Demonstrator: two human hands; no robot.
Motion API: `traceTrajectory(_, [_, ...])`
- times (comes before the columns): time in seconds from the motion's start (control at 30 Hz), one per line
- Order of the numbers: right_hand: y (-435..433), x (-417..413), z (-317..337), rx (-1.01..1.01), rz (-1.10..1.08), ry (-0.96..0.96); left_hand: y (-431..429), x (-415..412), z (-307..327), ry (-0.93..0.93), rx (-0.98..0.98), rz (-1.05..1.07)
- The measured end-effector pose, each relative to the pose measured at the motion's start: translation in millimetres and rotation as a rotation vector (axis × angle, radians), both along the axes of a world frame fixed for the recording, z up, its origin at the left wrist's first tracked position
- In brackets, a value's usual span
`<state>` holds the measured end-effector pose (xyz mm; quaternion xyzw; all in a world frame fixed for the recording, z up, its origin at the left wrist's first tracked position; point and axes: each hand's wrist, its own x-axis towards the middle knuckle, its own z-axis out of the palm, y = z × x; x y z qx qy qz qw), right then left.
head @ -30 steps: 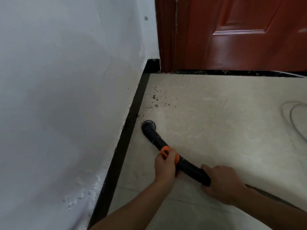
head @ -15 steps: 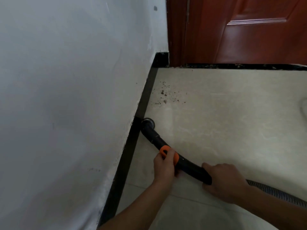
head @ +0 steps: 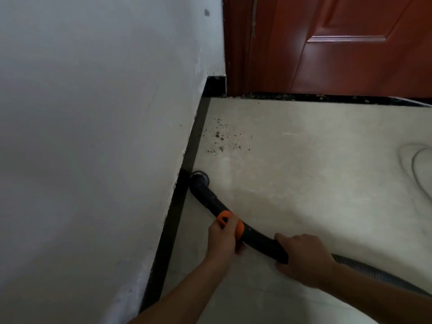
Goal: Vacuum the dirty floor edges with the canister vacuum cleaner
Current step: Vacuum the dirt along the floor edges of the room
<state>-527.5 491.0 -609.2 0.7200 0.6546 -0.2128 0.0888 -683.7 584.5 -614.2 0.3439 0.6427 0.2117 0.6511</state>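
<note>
A black vacuum wand [head: 210, 202] with an orange collar lies low over the pale tiled floor [head: 315, 183]. Its round nozzle [head: 199, 177] touches the floor right beside the black skirting [head: 187, 174]. My left hand [head: 223, 239] grips the wand at the orange collar. My right hand [head: 301, 260] holds the wand's rear end, where the ribbed grey hose [head: 374, 274] joins. A patch of dark crumbs and dirt [head: 222, 139] lies on the floor ahead of the nozzle, near the skirting. The canister is out of view.
A white wall [head: 93, 136] runs along the left. A red-brown door [head: 339, 43] with a dark threshold [head: 327, 99] closes the far end. A loop of pale cable [head: 418, 164] lies on the floor at the right edge.
The nozzle slid left from the open floor against the skirting, and has stayed there. Both hands keep the same grip.
</note>
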Motion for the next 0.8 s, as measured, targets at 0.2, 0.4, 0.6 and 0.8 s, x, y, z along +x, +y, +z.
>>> traceTrajectory(0.2, [-10.6,25.6,8.0,0.043,-0.2,-0.047,35.7,50.2,15.6,0.048,-0.038,-0.391])
traceTrajectory(0.4, [-25.3,73.6,6.6,0.116,-0.464,-0.073,44.2,138.1,8.3,-0.016,-0.059,-0.579])
traceTrajectory(0.6, [-7.3,44.8,-6.6,0.105,-0.317,0.056,52.3,87.5,6.9,0.068,-0.065,-0.403])
traceTrajectory(0.8, [15.8,-7.4,-19.9,0.049,-0.033,0.147,32.9,10.1,7.0,0.162,0.03,-0.005])
